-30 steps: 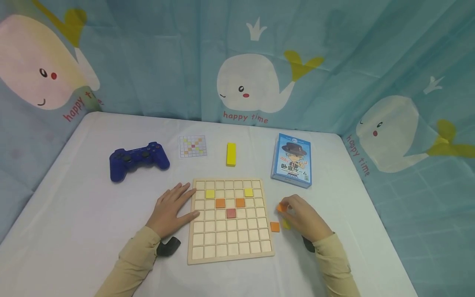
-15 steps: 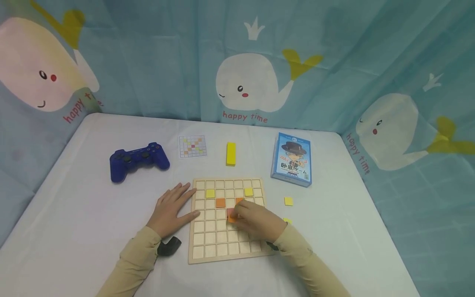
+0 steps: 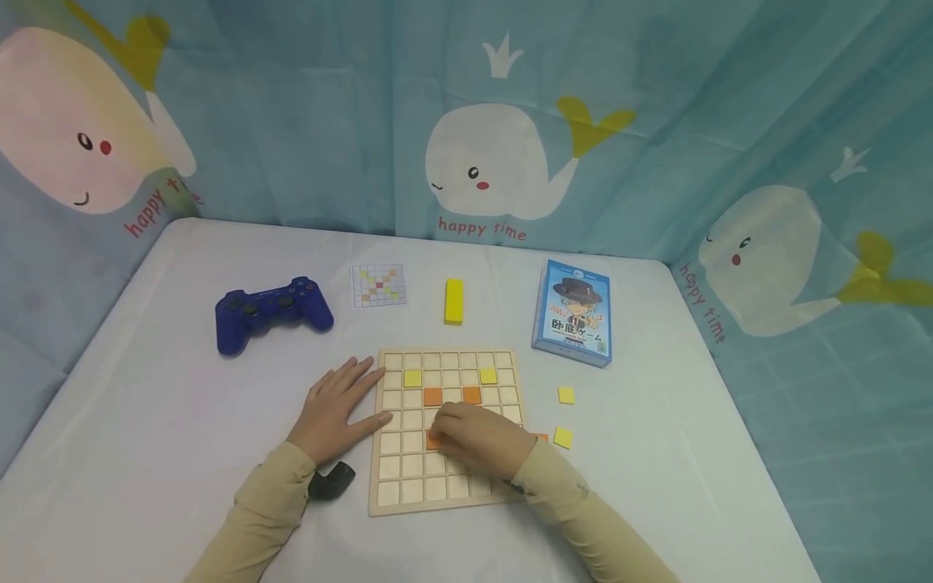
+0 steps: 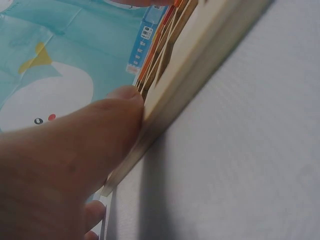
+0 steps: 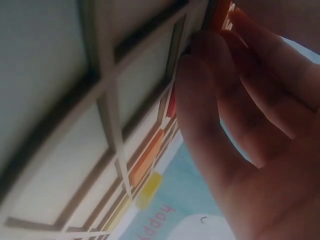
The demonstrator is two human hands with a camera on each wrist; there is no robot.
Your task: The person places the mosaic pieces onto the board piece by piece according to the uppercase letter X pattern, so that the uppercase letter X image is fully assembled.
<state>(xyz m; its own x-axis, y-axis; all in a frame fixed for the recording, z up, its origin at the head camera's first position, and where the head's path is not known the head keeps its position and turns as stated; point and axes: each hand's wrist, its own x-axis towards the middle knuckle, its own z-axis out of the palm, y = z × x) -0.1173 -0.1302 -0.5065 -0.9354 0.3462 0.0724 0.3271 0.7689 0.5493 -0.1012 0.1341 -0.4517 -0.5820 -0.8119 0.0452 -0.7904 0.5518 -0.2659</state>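
Note:
A square wooden grid board [image 3: 379, 502] lies on the white-covered table. My left hand [image 3: 331, 413] rests spread along its left edge; in the left wrist view the thumb [image 4: 115, 115] lies against the rim. Over a cell left of the middle, my right hand [image 3: 477, 437] pinches an orange tile [image 3: 433, 440], low at the grid. Two yellow tiles [image 3: 412, 378] [image 3: 488, 376] and two orange tiles [image 3: 433, 397] [image 3: 472, 395] sit in upper cells. The red tile is under my right hand in the head view; its edge [image 5: 171, 104] shows in the right wrist view.
Right of the board lie two loose yellow tiles [image 3: 566, 395] [image 3: 563, 437] and an orange one [image 3: 539, 437], partly covered. Behind stand a blue game controller [image 3: 273, 314], a printed grid card [image 3: 379, 286], a yellow block [image 3: 453, 302] and a blue game box [image 3: 574, 312].
My right hand has picked up an orange tile from the right of the board and carried it left over the grid, then slightly farther left and down. My left hand has stayed in place.

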